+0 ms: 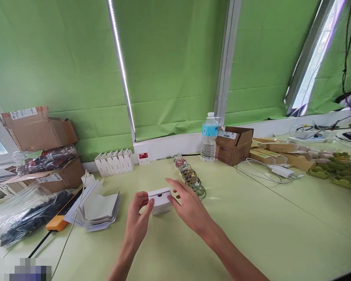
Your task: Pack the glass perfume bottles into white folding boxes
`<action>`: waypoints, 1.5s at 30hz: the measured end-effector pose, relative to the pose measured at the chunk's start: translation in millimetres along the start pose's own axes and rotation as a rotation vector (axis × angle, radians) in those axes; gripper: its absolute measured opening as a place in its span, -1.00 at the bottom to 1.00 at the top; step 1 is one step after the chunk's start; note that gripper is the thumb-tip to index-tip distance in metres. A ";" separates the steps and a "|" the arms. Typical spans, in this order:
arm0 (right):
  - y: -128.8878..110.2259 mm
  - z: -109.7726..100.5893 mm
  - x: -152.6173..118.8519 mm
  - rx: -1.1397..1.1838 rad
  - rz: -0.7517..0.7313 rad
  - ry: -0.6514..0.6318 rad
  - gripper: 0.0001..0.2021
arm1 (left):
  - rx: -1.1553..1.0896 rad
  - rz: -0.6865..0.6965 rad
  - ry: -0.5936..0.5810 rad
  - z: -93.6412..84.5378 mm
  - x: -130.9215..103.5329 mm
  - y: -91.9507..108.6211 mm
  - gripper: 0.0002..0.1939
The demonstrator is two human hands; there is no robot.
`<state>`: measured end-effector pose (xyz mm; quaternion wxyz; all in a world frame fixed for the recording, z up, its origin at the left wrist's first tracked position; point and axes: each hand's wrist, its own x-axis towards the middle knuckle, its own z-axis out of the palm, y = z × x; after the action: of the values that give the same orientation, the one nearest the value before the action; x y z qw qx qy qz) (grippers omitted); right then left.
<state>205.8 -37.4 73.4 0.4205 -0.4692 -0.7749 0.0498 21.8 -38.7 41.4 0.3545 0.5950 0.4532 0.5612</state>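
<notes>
While my left hand [137, 222] pinches small white box [160, 201], right hand [188, 205] fingers splayed alongside; loose grip, box may slip.

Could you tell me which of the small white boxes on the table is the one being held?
The white box between the left hand and right hand; the row of white boxes stands untouched near the wall.

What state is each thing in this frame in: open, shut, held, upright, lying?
small white box: lid partly open, held between both hands
left hand: gripping the box
right hand: fingers spread, touching the box
water bottle: upright, capped
cardboard box: flaps open
flat white cartons: unfolded, stacked
</notes>
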 end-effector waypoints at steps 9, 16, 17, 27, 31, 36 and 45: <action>-3.2 -8.3 1.0 0.035 -0.068 -0.101 -0.72 | 0.065 0.042 0.022 0.0 3.5 -2.0 -0.69; 3.1 -4.2 1.7 0.010 -0.078 -0.091 -0.70 | 0.080 0.087 -0.003 -7.2 -0.3 -0.8 -0.64; 3.7 -3.8 1.7 0.003 -0.077 -0.091 -0.70 | 0.095 0.091 -0.010 -7.7 -0.8 -0.4 -0.63; 7.7 -1.0 1.1 -0.039 -0.065 -0.104 -0.70 | 0.216 0.154 0.003 -5.1 0.7 -2.6 -0.72; 9.8 0.1 0.2 -0.066 -0.050 -0.115 -0.69 | 0.239 0.152 -0.008 -6.4 0.7 -2.5 -0.71; 9.1 1.0 0.6 -0.112 -0.057 -0.132 -0.66 | 0.277 0.163 0.000 -6.2 0.6 -3.8 -0.71; 0.8 -3.0 -2.5 -0.168 0.035 -0.262 -0.58 | 0.478 0.277 -0.040 -10.6 0.9 -13.0 -0.65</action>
<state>208.9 -39.8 73.4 0.2743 -0.5055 -0.8164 0.0529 9.4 -34.3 30.9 0.1326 0.7290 0.4801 0.4696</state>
